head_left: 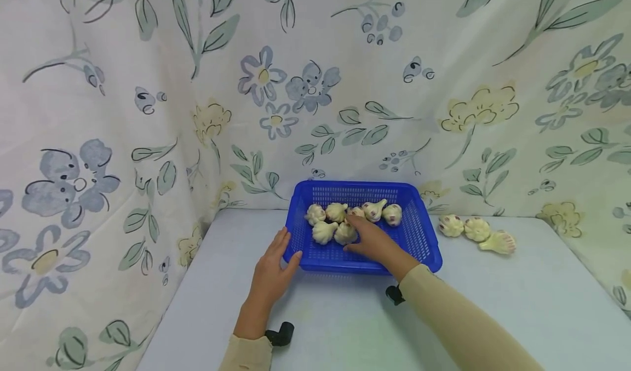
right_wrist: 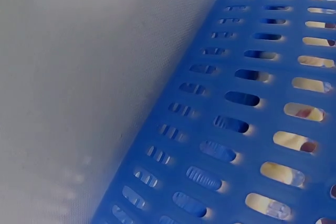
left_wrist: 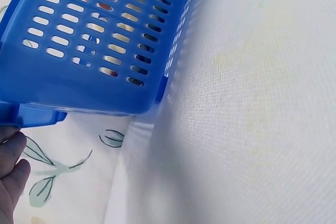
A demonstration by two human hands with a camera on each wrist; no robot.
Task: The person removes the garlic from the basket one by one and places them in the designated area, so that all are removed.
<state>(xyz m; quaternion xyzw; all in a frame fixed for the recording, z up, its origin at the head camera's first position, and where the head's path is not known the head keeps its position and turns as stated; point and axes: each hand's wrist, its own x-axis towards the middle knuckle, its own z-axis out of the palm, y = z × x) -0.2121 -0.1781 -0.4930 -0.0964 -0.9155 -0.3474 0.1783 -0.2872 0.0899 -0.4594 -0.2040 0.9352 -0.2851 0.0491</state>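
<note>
A blue plastic basket (head_left: 325,262) with slotted walls holds several garlic bulbs, whitish with purple marks. My right hand (head_left: 377,242) reaches over the front rim into it. Its thumb and fingers are around a garlic bulb (head_left: 344,235) in the front row, beside another garlic bulb (head_left: 323,232). At the basket's left front corner is my left hand (head_left: 271,269), fingers extended along the outside and thumb by the rim. In the left wrist view, the left fingers (left_wrist: 13,163) show just under the basket's rim lip (left_wrist: 39,116). The right wrist view shows only the slotted basket wall (right_wrist: 210,114) and the table.
To the right of the basket, three garlic bulbs (head_left: 477,229) lie in a row on the white table (head_left: 345,321). A floral curtain (head_left: 315,86) hangs behind the table and along its left side. Dark wrist devices (head_left: 281,334) show at both sleeves.
</note>
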